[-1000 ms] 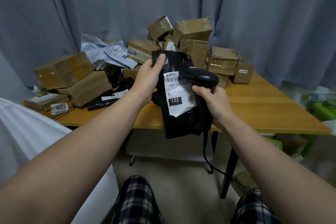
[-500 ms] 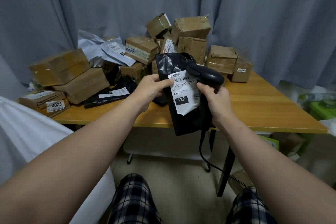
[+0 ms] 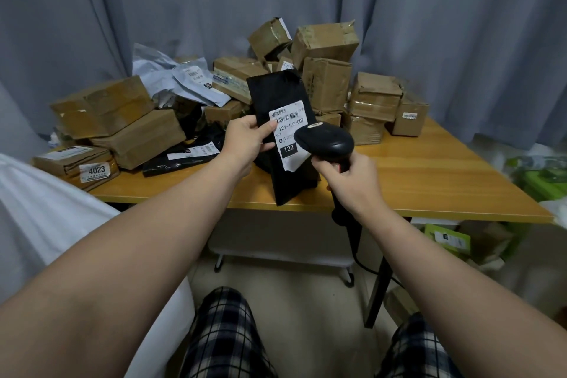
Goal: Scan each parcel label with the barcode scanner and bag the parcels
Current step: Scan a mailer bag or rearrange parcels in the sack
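My left hand (image 3: pixel 247 139) pinches the left edge of a black plastic parcel (image 3: pixel 277 95), held upright above the wooden table (image 3: pixel 429 175). Its white label (image 3: pixel 290 124) reads 122-122-G07, and the thumb rests on the label's left edge. My right hand (image 3: pixel 352 184) grips the handle of a black barcode scanner (image 3: pixel 325 138). The scanner's head sits in front of the label's lower right part and hides it. A black cable (image 3: pixel 357 242) hangs from the handle.
Several taped cardboard boxes (image 3: pixel 325 40) are piled at the back and left of the table, with grey mailers (image 3: pixel 184 77) and a flat black parcel (image 3: pixel 181 158). A white bag (image 3: pixel 46 209) lies at my left. Green packaging (image 3: pixel 448 239) sits under the table's right side.
My left hand slid from the parcel's top down to the label's left edge. The scanner dropped from the parcel's upper right to in front of the label. The parcel tilted left.
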Demonstrator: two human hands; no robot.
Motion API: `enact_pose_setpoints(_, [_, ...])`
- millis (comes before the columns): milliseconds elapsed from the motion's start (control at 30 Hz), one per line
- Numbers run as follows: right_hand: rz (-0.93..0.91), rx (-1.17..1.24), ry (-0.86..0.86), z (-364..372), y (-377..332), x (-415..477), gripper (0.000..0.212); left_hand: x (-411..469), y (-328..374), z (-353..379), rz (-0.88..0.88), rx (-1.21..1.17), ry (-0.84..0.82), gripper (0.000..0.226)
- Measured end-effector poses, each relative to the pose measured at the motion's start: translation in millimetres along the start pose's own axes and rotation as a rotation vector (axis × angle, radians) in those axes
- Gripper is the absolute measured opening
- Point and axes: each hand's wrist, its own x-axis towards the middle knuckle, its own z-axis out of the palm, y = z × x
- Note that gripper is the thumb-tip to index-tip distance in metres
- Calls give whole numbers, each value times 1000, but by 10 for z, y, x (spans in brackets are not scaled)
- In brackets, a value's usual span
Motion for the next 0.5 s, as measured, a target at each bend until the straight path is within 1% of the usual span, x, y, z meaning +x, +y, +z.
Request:
enact_pose_setpoints(200, [-32, -27, 19, 59, 16, -47, 41, 57, -21, -15, -17, -16, 19, 27])
enact_pose_setpoints(367, [-88, -53, 38, 53, 3, -22, 43, 57, -24, 0, -11, -10, 30, 28])
enact_pose_setpoints(500, [-91, -32, 34, 48, 9, -28, 49, 56, -22, 2, -8, -11, 29, 25])
